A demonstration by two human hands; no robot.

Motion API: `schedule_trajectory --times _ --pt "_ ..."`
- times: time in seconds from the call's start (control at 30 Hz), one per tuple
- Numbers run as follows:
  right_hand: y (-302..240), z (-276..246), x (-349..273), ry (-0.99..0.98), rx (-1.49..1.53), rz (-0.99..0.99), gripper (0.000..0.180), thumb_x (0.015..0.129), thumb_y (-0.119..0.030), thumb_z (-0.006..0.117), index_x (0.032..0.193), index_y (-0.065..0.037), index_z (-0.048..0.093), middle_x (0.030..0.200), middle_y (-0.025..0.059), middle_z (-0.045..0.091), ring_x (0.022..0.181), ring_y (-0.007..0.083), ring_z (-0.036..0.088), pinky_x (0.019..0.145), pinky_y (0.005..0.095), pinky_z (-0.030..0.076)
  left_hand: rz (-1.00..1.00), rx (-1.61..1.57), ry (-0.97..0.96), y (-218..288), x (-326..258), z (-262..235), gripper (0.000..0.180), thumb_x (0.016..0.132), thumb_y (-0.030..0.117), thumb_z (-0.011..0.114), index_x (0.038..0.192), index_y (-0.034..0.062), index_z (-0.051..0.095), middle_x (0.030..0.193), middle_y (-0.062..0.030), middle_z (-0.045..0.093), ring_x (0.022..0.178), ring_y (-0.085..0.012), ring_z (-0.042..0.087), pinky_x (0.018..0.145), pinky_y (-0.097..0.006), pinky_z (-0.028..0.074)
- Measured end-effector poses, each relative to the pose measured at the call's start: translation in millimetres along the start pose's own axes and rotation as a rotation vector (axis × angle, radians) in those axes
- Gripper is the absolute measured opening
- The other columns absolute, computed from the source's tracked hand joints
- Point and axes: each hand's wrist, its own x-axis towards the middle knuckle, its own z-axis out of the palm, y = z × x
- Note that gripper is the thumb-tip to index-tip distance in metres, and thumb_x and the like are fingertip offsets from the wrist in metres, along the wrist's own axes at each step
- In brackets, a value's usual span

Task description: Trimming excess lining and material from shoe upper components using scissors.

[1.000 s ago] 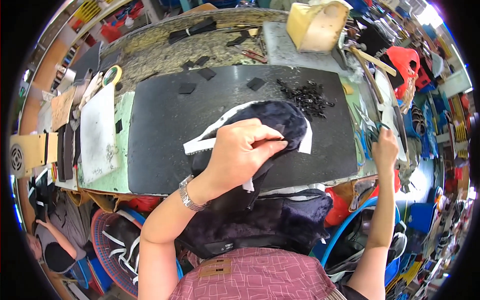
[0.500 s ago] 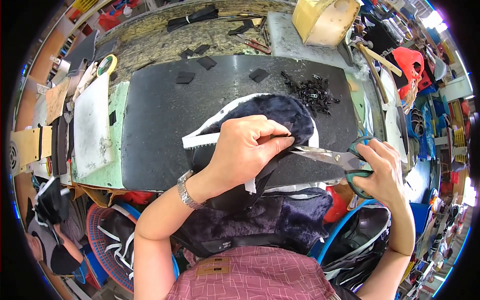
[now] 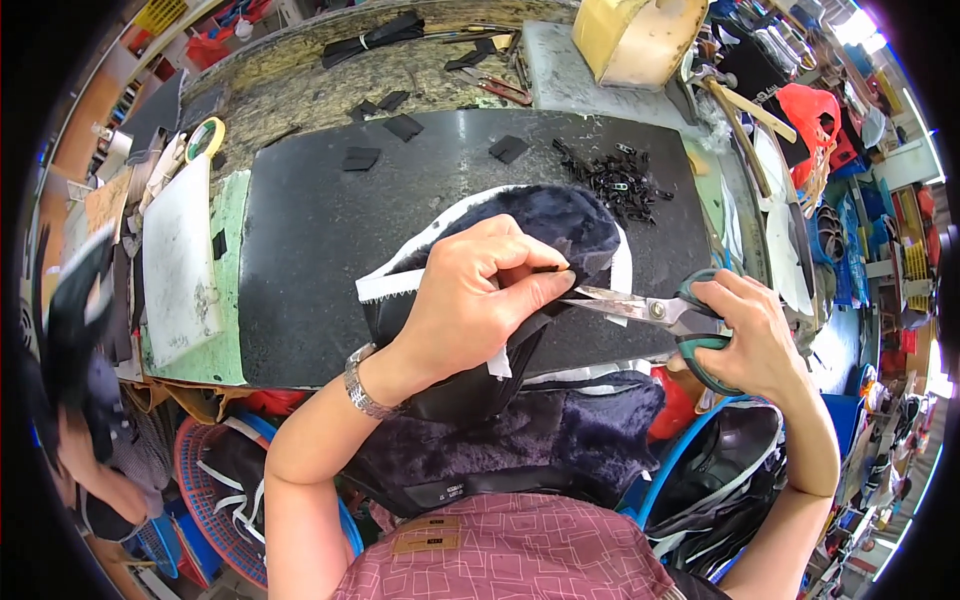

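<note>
Scissors (image 3: pixel 640 308) with green handles sit gripped in the right hand (image 3: pixel 750 335), blades meeting the dark furry fabric (image 3: pixel 560 225) that the left hand (image 3: pixel 470 310) pinches on the black mat (image 3: pixel 300 230), black clips (image 3: pixel 620 180) beyond.

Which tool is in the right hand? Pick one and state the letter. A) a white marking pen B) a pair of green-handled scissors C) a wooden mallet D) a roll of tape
B: the right hand has its fingers through the green loops of the scissors, whose blades point at the dark furry fabric piece pinched by the left hand.
</note>
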Motion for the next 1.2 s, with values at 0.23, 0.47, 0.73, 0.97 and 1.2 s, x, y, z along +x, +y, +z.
schedule_trajectory --times 0.23,0.47,0.73,0.97,1.2 --pt "-3.6 -7.7 -0.8 -0.077 0.004 0.048 0.05 0.058 -0.034 0.075 0.093 -0.002 0.059 0.075 0.0131 0.053 0.072 0.0331 0.055 0.063 0.0403 0.043 0.143 0.044 -0.006 -6.0 0.3 1.9 0.009 0.07 0.004 0.07 0.078 0.002 0.065 0.07 -0.0039 0.056 0.06 -0.012 0.051 0.053 -0.024 0.039" --pt "-4.0 -4.8 8.2 -0.235 0.169 0.143 0.056 0.059 -0.035 0.075 0.094 0.003 0.057 0.077 0.015 0.053 0.072 0.0341 0.054 0.064 0.038 0.042 0.329 0.16 -0.147 -11.4 4.4 -5.3 0.012 0.071 -0.002 0.067 0.08 0.0035 0.062 0.085 -0.0075 0.067 0.067 -0.015 0.055 0.059 -0.025 0.045" --pt "-1.1 4.0 -2.9 -0.179 0.115 0.07 0.049 0.063 -0.038 0.073 0.092 -0.001 0.058 0.075 0.0157 0.053 0.073 0.035 0.055 0.064 0.0418 0.043 0.037 0.241 -0.209 -13.5 0.3 -0.9 0.005 0.083 0.003 0.057 0.086 -0.0008 0.058 0.09 -0.007 0.066 0.075 -0.0092 0.057 0.067 -0.022 0.046" --pt "-10.2 7.7 1.9 -0.137 0.148 0.092 0.042 0.064 -0.036 0.071 0.085 -0.002 0.06 0.072 0.0146 0.054 0.069 0.0357 0.055 0.061 0.043 0.043 -0.117 0.1 -0.194 -9.1 0.2 1.2 0.006 0.084 0.005 0.058 0.087 -0.001 0.058 0.088 -0.0068 0.066 0.075 -0.0061 0.054 0.068 -0.021 0.045" --pt "-15.4 3.4 13.4 -0.319 0.175 0.105 0.046 0.069 -0.043 0.067 0.077 0.001 0.056 0.068 0.0187 0.056 0.068 0.0381 0.056 0.06 0.045 0.043 0.074 0.068 -0.067 -14.8 0.5 4.0 0.009 0.074 0.006 0.068 0.081 0.0039 0.063 0.092 -0.0069 0.056 0.06 -0.01 0.047 0.055 -0.024 0.04"
